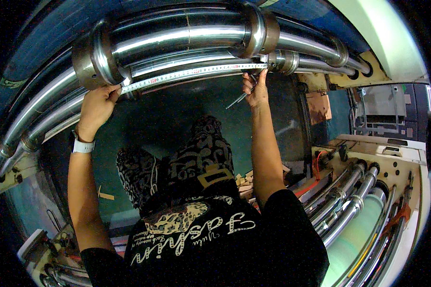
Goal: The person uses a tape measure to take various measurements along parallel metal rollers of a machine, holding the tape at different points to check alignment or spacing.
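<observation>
A white measuring tape [191,72] is stretched along a shiny steel roller [177,38] of a big machine in front of me. My left hand [98,105] pinches the tape's left end beside a wide metal collar [93,62]. My right hand [256,88] holds the tape's right part against a thinner shaft and also grips a slim metal tool [237,100], perhaps a hex key. A second collar [258,31] sits on the roller just above my right hand. I wear a white wrist band [83,146] on the left arm.
More polished rollers [349,205] run along the lower right, with a pale green roller [357,239] beside them. A cream machine side frame [388,43] stands at the upper right. Below me are my patterned trousers and a dark green floor [143,119].
</observation>
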`<act>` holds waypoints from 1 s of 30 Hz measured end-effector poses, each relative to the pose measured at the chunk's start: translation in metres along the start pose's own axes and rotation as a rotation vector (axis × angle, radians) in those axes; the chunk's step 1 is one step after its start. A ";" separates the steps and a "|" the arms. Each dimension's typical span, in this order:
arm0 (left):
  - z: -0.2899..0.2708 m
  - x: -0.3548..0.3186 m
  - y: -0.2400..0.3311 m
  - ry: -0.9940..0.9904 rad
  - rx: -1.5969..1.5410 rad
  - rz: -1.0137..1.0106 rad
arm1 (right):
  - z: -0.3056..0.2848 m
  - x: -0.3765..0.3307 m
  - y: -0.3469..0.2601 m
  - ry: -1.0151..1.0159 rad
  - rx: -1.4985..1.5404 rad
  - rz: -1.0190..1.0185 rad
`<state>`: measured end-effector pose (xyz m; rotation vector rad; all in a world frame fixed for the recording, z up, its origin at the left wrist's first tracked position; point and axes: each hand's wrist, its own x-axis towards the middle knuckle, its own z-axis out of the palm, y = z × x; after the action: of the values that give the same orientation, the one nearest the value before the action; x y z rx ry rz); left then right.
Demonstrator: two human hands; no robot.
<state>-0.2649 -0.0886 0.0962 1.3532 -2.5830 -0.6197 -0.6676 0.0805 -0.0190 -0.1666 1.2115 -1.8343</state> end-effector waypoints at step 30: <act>0.006 0.001 -0.010 0.082 0.085 0.108 | 0.000 0.001 -0.035 0.214 -0.627 -0.875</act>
<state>-0.2603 -0.0930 0.0861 1.2259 -2.6225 -0.4323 -0.6889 0.0840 0.0081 -1.0024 2.0567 -2.1340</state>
